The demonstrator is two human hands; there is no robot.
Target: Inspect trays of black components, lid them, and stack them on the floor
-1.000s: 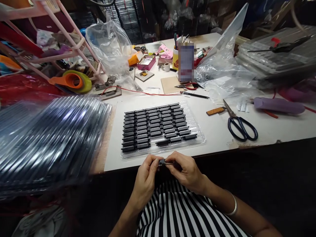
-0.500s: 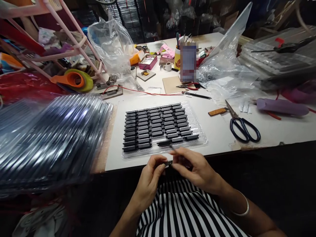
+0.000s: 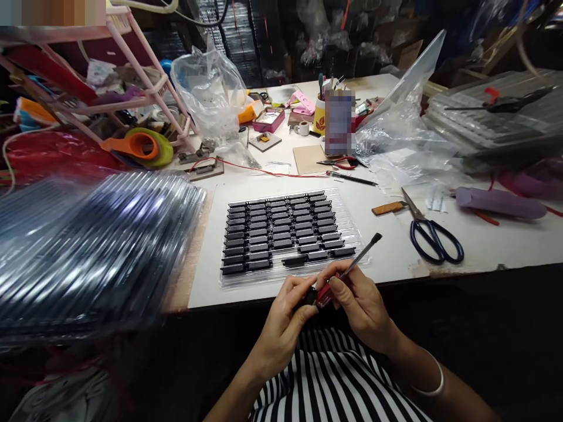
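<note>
At the table's front edge my left hand (image 3: pixel 288 319) pinches a small black part (image 3: pixel 310 296), mostly hidden by the fingers. My right hand (image 3: pixel 363 299) is closed round the red handle of a screwdriver (image 3: pixel 363 253), whose metal shaft points up and to the right. The handle's end is against or very close to the black part. Just beyond my hands lies a clear plastic tray (image 3: pixel 352 225) with rows of black toothed parts (image 3: pixel 281 243) that look like connectors. A gap shows in its front rows.
Stacked clear trays (image 3: pixel 109 246) fill the left side. Scissors (image 3: pixel 433 234) and an orange-brown cutter (image 3: pixel 389 208) lie to the right. Behind the tray are red-handled pliers (image 3: pixel 345 162), a black pen (image 3: pixel 354 178) and plastic bags (image 3: pixel 211 94). A pink rack (image 3: pixel 153 88) stands back left.
The screwdriver has turned in my right hand: its shaft now points up and right, with the red handle towards the black part. Both hands have shifted slightly right. The view has tilted a little.
</note>
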